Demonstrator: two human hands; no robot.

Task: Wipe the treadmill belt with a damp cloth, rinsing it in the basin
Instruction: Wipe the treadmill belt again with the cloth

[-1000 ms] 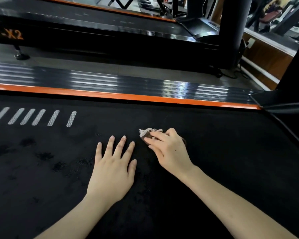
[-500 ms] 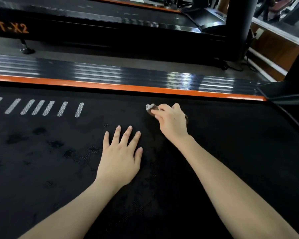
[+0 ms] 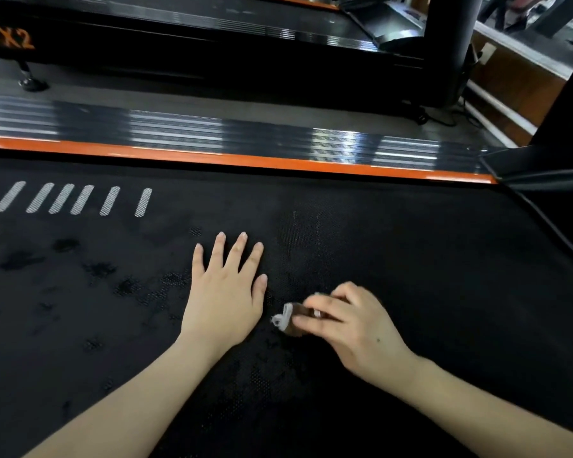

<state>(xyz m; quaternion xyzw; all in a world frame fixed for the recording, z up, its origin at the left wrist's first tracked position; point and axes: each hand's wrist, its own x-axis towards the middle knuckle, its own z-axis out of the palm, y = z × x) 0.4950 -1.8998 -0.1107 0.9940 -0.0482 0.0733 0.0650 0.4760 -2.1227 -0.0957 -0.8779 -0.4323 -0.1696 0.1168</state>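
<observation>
here the right hand (image 3: 354, 328) is pinching the cloth (image 3: 290, 320) onto the belt (image 3: 411, 259). the left hand (image 3: 227, 292), fingers (image 3: 238, 247) spread, is likely bracing.

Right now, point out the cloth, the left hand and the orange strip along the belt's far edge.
cloth (image 3: 287, 318): head view, its pale bunched end.
left hand (image 3: 225, 292): head view, back of the hand.
orange strip (image 3: 245, 161): head view, middle of its length.

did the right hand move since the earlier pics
Yes. The right hand, gripping the cloth, has pulled back toward the person, away from the orange edge strip, to beside the left hand.
</observation>
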